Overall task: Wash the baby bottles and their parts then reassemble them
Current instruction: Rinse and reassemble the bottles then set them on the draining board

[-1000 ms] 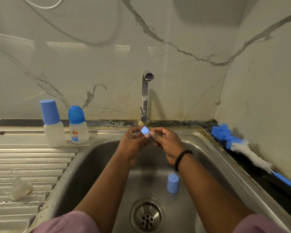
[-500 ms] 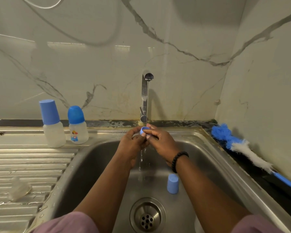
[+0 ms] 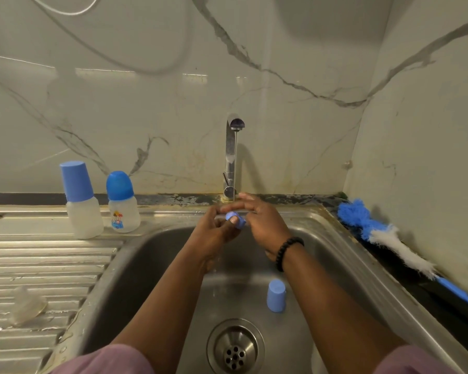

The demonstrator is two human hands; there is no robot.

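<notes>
Under the tap [image 3: 230, 157], my left hand [image 3: 215, 232] grips a small blue bottle ring [image 3: 237, 220] with its fingers curled round it. My right hand [image 3: 265, 222] is beside the ring, fingers spread and fairly straight, fingertips touching it. A thin stream of water runs down onto the ring. A blue cap [image 3: 276, 295] stands upside down on the sink floor. Two assembled bottles stand on the counter at the left: one with a tall blue cap [image 3: 80, 201], one with a domed blue cap and a cartoon print [image 3: 122, 205]. A clear teat [image 3: 26, 306] lies on the draining board.
The steel sink [image 3: 135, 265] has a drain [image 3: 235, 349] at its front middle. A blue and white bottle brush [image 3: 384, 234] lies along the right ledge against the wall. The ribbed draining board [image 3: 38, 265] is wet. A white object shows at the sink's bottom right, mostly hidden by my arm.
Water started running from the tap. Both hands brought the blue ring up under the stream, and my right hand's fingers have opened out from their pinch.
</notes>
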